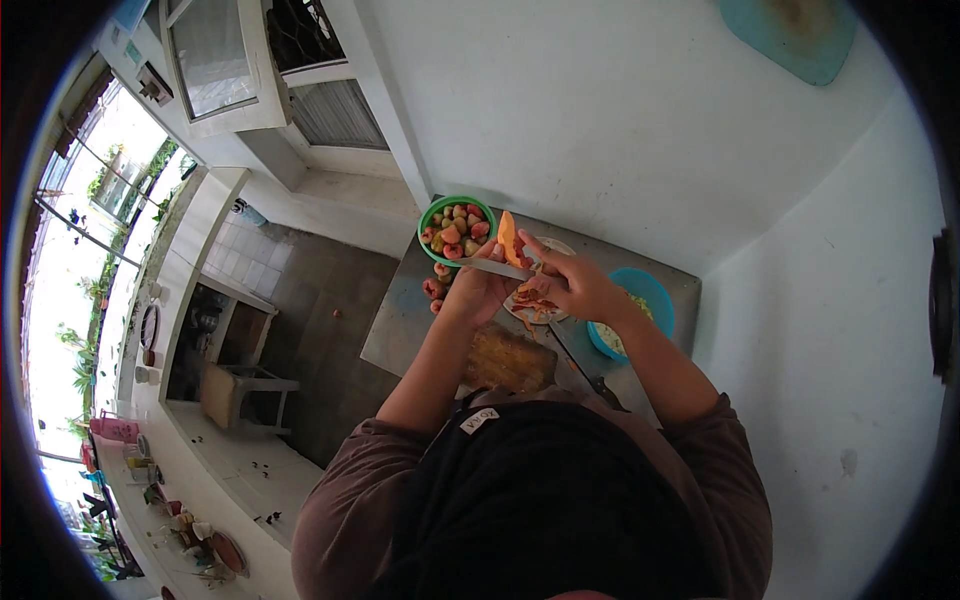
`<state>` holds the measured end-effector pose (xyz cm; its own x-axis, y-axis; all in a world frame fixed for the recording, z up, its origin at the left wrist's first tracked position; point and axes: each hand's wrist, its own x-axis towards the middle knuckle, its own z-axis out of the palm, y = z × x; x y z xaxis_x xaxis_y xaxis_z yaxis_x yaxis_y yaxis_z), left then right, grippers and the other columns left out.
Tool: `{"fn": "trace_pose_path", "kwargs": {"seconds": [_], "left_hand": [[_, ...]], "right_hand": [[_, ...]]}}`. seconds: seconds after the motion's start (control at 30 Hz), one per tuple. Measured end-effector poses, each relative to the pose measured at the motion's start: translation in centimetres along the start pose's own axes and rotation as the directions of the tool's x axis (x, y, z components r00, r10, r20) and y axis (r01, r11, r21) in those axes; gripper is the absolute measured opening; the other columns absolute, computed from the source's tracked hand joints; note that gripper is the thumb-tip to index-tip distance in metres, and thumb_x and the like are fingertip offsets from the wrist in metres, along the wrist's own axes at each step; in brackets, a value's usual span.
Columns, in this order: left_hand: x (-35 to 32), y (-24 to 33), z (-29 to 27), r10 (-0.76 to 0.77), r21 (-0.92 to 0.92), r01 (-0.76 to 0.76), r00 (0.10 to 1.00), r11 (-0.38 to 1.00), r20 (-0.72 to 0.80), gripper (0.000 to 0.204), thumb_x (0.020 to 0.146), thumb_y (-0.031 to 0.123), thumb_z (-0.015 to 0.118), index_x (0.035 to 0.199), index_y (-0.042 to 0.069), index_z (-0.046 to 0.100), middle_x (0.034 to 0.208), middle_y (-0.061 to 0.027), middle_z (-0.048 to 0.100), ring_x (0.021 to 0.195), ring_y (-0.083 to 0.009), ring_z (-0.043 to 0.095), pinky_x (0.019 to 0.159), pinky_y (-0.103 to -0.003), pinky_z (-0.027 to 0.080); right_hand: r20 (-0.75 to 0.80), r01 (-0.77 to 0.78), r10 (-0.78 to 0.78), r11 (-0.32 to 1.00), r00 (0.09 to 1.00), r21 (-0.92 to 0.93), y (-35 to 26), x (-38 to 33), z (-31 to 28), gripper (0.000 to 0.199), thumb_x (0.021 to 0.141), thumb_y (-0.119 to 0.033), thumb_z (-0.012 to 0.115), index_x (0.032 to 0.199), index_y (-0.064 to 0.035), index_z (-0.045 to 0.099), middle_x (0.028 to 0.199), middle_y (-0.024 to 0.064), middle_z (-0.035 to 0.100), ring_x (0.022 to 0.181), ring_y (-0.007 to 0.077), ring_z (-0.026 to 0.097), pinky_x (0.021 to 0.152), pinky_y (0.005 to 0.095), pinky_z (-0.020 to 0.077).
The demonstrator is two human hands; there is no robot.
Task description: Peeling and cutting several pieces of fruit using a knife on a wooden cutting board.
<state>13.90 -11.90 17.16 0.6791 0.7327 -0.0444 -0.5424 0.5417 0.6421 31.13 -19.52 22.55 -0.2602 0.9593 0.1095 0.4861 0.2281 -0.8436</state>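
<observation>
My left hand (478, 292) is closed on an orange wedge of fruit (509, 236), which looks like papaya and points up and away from me. My right hand (582, 288) grips a knife (492, 267), its pale blade reaching left across the front of the wedge. Under my hands is a light plate (548, 319) with orange-brown peelings (530, 299) on it, partly covered by my fingers. Closer to my body lies a worn wooden cutting board (510, 358).
A green basket (424, 218) of reddish rose apples stands at the far left of the metal table (400, 335), with several more beside it. On the right sits a blue bowl (660, 296) with pale green pieces. Another knife (568, 352) lies beside the board. Walls (600, 120) border the table.
</observation>
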Motion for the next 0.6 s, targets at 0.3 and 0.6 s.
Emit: {"fn": "trace_pose_path", "kwargs": {"seconds": [0.3,0.6], "left_hand": [[-0.9,0.0,0.5,-0.053,-0.028,0.055,0.996,0.998,0.068,0.030,0.093,0.019,0.044,0.119,0.003,0.043,0.104,-0.0069,0.056,0.092,-0.0159,0.058,0.080,-0.030,0.050],[-1.3,0.1,0.7,-0.037,-0.054,0.044,0.991,0.998,0.128,0.032,0.093,0.020,0.044,0.119,0.002,0.043,0.106,-0.0088,0.057,0.091,-0.0176,0.060,0.078,-0.031,0.051]], "right_hand": [[0.079,0.022,-0.018,0.998,0.997,-0.055,-1.5,-0.5,-1.6,0.063,0.082,-0.021,0.059,0.137,-0.0187,0.029,0.064,0.0100,0.055,0.055,0.0165,0.045,0.060,0.0278,0.0404],[0.099,0.000,0.004,0.999,0.995,-0.043,-2.0,-0.8,-1.6,0.060,0.082,-0.023,0.060,0.135,-0.0173,0.033,0.073,0.0129,0.060,0.059,0.0232,0.053,0.062,0.0315,0.0427]]}}
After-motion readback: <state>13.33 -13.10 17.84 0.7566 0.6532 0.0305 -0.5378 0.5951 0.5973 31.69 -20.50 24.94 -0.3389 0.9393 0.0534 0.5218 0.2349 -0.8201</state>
